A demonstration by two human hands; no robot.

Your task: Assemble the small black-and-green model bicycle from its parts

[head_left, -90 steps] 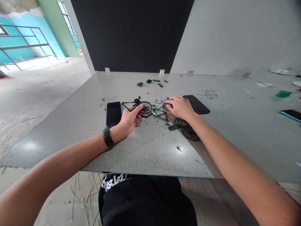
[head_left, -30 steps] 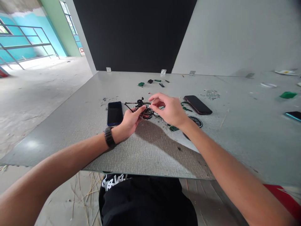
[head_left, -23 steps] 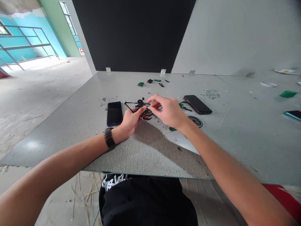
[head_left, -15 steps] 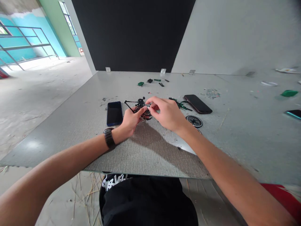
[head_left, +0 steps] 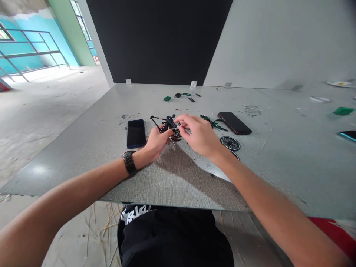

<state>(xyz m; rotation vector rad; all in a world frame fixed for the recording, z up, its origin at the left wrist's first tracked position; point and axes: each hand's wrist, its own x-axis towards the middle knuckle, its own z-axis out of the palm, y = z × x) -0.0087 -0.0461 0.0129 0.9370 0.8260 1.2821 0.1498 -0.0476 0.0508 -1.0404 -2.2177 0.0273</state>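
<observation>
A black toy bicycle [head_left: 169, 121], partly built, is held just above the table with its frame bars sticking out to the left. My left hand [head_left: 158, 142] is closed around its lower part, the thumb across it near the spoked wheel [head_left: 177, 134]. From the right, my right hand [head_left: 196, 131] reaches over with thumb and forefinger pinched at the bicycle's right side; what lies between the fingertips is too small to make out. Fingers cover part of the wheel. To the right of that hand lies a loose spoked wheel [head_left: 230, 143], and behind it are green bicycle parts [head_left: 215, 122].
One phone [head_left: 136, 133] lies left of my hands, another phone [head_left: 235, 123] to the right. Small green and black pieces [head_left: 178, 95] sit at the back of the table [head_left: 91, 148]. A green piece [head_left: 343, 111] lies far right. A black panel [head_left: 158, 40] rises behind.
The bicycle has turned a little in my left hand and shifted slightly right, so its dark middle part shows more. My right hand stays at its side, fingers still pinched.
</observation>
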